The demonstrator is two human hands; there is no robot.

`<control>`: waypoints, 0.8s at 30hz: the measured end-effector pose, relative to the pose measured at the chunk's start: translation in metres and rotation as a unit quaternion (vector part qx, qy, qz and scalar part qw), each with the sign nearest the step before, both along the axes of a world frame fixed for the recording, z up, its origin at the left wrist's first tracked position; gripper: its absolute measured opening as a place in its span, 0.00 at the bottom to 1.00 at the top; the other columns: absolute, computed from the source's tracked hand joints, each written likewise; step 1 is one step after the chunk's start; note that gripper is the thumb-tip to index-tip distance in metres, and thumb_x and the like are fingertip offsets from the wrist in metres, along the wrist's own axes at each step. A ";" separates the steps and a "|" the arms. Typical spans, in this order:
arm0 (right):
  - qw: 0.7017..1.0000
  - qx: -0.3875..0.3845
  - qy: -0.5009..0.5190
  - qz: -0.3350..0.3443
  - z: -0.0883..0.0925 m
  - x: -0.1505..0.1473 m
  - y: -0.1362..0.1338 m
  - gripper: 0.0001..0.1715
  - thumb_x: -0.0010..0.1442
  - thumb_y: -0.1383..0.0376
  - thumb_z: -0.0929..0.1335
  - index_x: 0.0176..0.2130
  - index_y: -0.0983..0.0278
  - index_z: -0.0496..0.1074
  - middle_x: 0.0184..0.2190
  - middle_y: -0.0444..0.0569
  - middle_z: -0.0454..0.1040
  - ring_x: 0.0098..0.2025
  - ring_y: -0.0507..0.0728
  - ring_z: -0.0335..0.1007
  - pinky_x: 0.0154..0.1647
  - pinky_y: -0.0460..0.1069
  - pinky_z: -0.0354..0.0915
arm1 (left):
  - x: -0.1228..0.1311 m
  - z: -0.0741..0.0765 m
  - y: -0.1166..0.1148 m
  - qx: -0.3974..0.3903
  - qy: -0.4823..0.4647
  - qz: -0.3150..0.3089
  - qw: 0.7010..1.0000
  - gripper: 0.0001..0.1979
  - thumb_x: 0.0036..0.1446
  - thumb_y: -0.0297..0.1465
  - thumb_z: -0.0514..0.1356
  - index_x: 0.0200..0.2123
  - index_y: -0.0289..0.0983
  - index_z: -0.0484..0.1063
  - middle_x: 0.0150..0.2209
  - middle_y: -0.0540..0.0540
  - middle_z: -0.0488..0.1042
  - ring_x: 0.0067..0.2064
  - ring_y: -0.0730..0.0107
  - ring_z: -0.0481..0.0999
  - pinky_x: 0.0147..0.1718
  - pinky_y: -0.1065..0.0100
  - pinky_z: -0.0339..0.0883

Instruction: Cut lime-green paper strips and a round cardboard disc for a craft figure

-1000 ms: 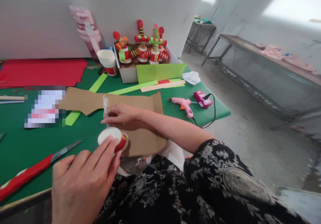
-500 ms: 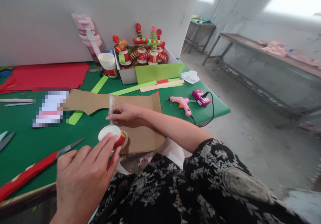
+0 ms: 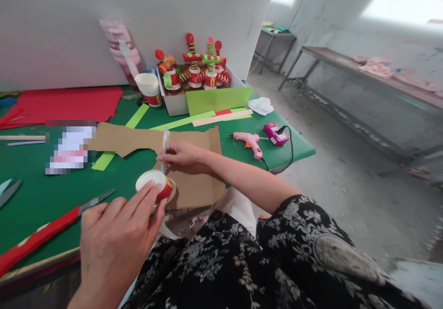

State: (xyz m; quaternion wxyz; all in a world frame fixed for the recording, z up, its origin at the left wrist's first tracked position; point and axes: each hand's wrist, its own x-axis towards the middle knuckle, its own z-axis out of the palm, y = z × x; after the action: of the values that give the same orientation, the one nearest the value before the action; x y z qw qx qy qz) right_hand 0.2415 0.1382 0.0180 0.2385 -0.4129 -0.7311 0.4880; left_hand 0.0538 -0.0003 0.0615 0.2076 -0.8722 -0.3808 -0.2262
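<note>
My left hand (image 3: 116, 235) is closed on a small red and white paper cup (image 3: 166, 190), tilted near the table's front edge. The cup's white round end faces up and left; its red side carries a gold mark. Just beyond it, my right hand (image 3: 183, 154) pinches a narrow, clear, upright thing (image 3: 166, 138), which looks like a roll of clear tape seen edge-on. Under both lies a sheet of brown cardboard (image 3: 197, 187). A red-handled knife or scissors (image 3: 51, 233), partly hidden by my left hand, rests on the green table.
A pink glue gun (image 3: 248, 139) and a purple power socket (image 3: 276, 134) with a cord lie at right. Behind stand a box (image 3: 176, 105) of paper-cup figures and stacked cups (image 3: 148, 87). Red sheets (image 3: 69, 106) and green strips (image 3: 138, 115) lie further left.
My right hand has moved slightly right, away from the cup, with the clear thing still in its fingers. My left hand and the cup have barely moved.
</note>
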 end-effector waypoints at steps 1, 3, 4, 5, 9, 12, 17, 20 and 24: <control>1.000 0.002 -0.003 -0.009 0.001 0.001 -0.002 0.16 0.65 0.63 0.70 0.26 0.66 0.71 0.21 0.40 0.73 0.26 0.48 0.68 0.32 0.43 0.61 | 0.000 0.000 0.000 0.000 -0.003 0.001 1.000 0.28 0.63 0.30 0.59 0.66 0.37 0.60 0.45 0.43 0.83 0.29 0.58 0.71 0.34 0.56 0.56; 1.000 0.002 -0.011 -0.023 0.002 0.002 -0.008 0.19 0.65 0.60 0.70 0.25 0.66 0.70 0.21 0.41 0.73 0.26 0.48 0.69 0.33 0.44 0.61 | 0.000 -0.001 -0.001 0.003 -0.006 -0.003 1.000 0.26 0.63 0.30 0.59 0.64 0.36 0.62 0.45 0.43 0.83 0.29 0.58 0.71 0.34 0.56 0.56; 0.999 0.002 -0.016 -0.033 0.002 0.003 -0.011 0.20 0.65 0.59 0.70 0.24 0.66 0.70 0.21 0.41 0.73 0.25 0.48 0.68 0.32 0.44 0.61 | -0.001 -0.001 -0.001 0.003 -0.004 -0.004 1.000 0.25 0.62 0.29 0.59 0.63 0.35 0.64 0.45 0.43 0.83 0.29 0.58 0.71 0.34 0.56 0.56; 0.999 0.004 -0.022 -0.046 0.003 0.003 -0.015 0.21 0.65 0.58 0.69 0.24 0.66 0.70 0.21 0.41 0.73 0.25 0.49 0.68 0.32 0.44 0.61 | -0.001 -0.002 -0.001 0.001 -0.001 -0.006 1.000 0.24 0.62 0.29 0.60 0.61 0.35 0.65 0.45 0.43 0.83 0.29 0.58 0.71 0.34 0.56 0.56; 0.993 0.012 -0.042 -0.108 0.006 0.003 -0.030 0.19 0.67 0.61 0.68 0.26 0.66 0.71 0.22 0.42 0.73 0.27 0.49 0.70 0.33 0.44 0.60 | -0.006 -0.007 0.000 -0.014 0.010 0.001 1.000 0.24 0.61 0.30 0.60 0.61 0.36 0.66 0.47 0.43 0.82 0.31 0.58 0.73 0.36 0.55 0.56; 0.988 0.014 -0.053 -0.144 0.006 0.003 -0.039 0.19 0.67 0.61 0.68 0.26 0.66 0.71 0.23 0.43 0.74 0.27 0.49 0.71 0.34 0.44 0.61 | -0.009 -0.010 0.001 -0.023 0.007 0.003 1.000 0.25 0.62 0.31 0.60 0.62 0.38 0.65 0.48 0.44 0.82 0.32 0.57 0.73 0.36 0.55 0.55; 0.977 0.021 -0.081 -0.195 0.004 0.004 -0.051 0.20 0.66 0.60 0.69 0.25 0.66 0.71 0.22 0.43 0.75 0.27 0.50 0.72 0.33 0.44 0.60 | -0.010 -0.013 0.000 -0.036 -0.002 0.009 0.999 0.28 0.62 0.32 0.59 0.65 0.41 0.61 0.50 0.43 0.81 0.32 0.57 0.74 0.36 0.55 0.55; 0.971 0.021 -0.078 -0.225 0.002 0.005 -0.059 0.18 0.67 0.62 0.69 0.26 0.66 0.72 0.23 0.43 0.76 0.27 0.50 0.73 0.33 0.44 0.60 | -0.011 -0.013 -0.001 -0.035 0.001 0.011 0.999 0.28 0.62 0.32 0.59 0.65 0.40 0.61 0.50 0.43 0.81 0.32 0.57 0.74 0.37 0.55 0.56; 0.964 0.020 -0.069 -0.256 0.001 0.004 -0.072 0.18 0.66 0.62 0.69 0.26 0.66 0.71 0.24 0.45 0.76 0.27 0.51 0.73 0.33 0.44 0.62 | -0.012 -0.013 0.000 -0.028 0.007 0.008 1.000 0.29 0.62 0.32 0.59 0.66 0.40 0.60 0.49 0.44 0.82 0.32 0.57 0.74 0.36 0.55 0.56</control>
State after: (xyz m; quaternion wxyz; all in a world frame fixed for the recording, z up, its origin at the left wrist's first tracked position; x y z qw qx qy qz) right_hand 0.2456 0.0664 0.0187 0.3122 -0.6141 -0.6255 0.3663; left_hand 0.0420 -0.0006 0.0482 0.1877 -0.8760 -0.3928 -0.2076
